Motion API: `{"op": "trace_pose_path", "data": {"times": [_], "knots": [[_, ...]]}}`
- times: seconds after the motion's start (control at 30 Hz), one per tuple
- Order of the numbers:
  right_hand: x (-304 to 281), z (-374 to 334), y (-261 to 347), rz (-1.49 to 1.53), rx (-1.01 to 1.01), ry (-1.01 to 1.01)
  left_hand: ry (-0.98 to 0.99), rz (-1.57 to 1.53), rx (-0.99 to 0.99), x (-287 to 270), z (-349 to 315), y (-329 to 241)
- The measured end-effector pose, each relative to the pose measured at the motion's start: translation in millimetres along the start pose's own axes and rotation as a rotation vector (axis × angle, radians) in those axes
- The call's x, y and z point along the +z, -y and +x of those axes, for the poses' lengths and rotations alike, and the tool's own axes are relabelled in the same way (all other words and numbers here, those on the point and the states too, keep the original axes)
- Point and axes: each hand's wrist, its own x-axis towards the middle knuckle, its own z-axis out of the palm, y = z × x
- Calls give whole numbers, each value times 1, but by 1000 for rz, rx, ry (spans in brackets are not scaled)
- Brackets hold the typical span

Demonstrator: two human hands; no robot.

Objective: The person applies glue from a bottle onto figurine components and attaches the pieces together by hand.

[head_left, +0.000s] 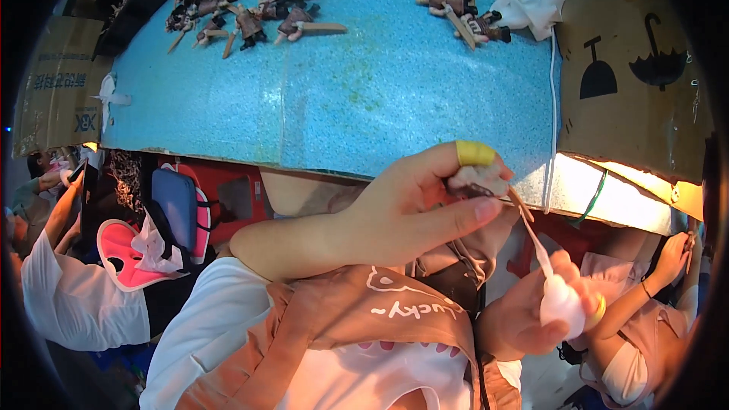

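My left hand [410,201] is closed around a small figurine [478,181], pinched between thumb and fingers at the table's front edge. Only its pale and dark parts show; the fingers cover the rest. A yellow finger cover [476,153] sits on one finger. Beside the figurine a thin brown wooden stick [520,205] sticks out. My right hand [531,319], lower and to the right, is closed on a wad of white cloth [563,304]. A narrow twisted strip of that cloth stretches up to the stick beside the left thumb.
Many brown-clad figurines with wooden sticks [250,26] lie heaped at the back left of the blue table [319,114]. A few more [452,4] lie beside a crumpled white cloth [531,14]. Cardboard [630,68] borders the right side. Other people [645,319] sit at both sides.
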Motion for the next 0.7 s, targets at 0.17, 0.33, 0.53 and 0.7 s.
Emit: {"op": "trace_pose_path", "data": {"times": [0.17, 0.33, 0.53, 0.7], "knots": [[21, 0, 0, -400, -290, 36, 118, 449, 227, 2, 4, -1], [20, 0, 1, -484, -338, 141, 33, 511, 341, 2, 5, 4], [19, 1, 3, -522, -350, 180, 73, 580, 318, 3, 6, -2], [19, 1, 4, -538, -340, 188, 63, 524, 261, 4, 6, -3]]}}
